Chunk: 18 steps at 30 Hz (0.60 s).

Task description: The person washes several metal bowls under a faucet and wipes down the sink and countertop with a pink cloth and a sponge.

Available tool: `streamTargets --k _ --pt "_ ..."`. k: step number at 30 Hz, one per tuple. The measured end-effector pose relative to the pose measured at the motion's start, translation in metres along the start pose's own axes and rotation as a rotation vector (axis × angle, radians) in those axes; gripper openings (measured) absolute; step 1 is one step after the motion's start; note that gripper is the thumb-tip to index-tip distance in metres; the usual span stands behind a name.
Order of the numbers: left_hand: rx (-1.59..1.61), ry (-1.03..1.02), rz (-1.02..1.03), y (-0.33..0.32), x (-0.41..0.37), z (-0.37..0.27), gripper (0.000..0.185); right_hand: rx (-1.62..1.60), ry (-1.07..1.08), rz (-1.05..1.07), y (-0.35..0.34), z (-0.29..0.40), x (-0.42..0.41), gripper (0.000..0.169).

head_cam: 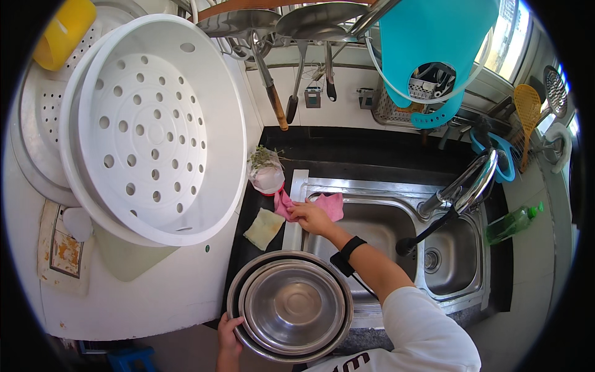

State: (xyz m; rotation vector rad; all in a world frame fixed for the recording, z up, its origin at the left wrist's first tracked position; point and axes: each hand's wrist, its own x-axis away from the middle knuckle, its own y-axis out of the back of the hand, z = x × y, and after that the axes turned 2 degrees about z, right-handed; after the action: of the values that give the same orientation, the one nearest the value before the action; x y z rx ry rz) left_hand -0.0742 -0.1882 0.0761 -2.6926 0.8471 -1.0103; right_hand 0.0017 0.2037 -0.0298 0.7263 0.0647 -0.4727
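My left hand [230, 332] grips the rim of a set of nested stainless steel bowls [297, 304], its thumb over the edge. The bowls sit at the front left corner of the sink. With my right arm stretched over the steel double sink [372, 223], my right hand [310, 217] has its fingers on a pink cloth [330, 206]. This cloth lies across the sink's left rim and part of it hangs over the basin. Just left of it, a pale yellow scouring cloth [264, 229] lies on the black counter.
Behind the cloths stands a plastic container with plant sprigs [267, 172]. A chrome faucet [469, 186] with a black hose reaches over the sink. A green bottle [511, 225] is at the right. Large white perforated baskets [155, 135] hang at left; pans and ladles [269, 83] hang above.
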Motion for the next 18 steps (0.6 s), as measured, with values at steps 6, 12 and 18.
streamTargets --k 6,12,18 --pt "0.018 -0.007 0.019 -0.001 -0.001 0.001 0.024 -0.119 0.041 0.218 0.007 0.023 0.056 0.022" --pt "0.041 -0.047 0.002 0.002 -0.005 0.004 0.023 -0.441 -0.381 -0.084 0.080 0.058 0.040 0.032" --pt "0.021 -0.025 -0.027 0.004 -0.015 0.002 0.023 0.155 -0.225 -1.003 0.134 0.009 -0.031 0.044"
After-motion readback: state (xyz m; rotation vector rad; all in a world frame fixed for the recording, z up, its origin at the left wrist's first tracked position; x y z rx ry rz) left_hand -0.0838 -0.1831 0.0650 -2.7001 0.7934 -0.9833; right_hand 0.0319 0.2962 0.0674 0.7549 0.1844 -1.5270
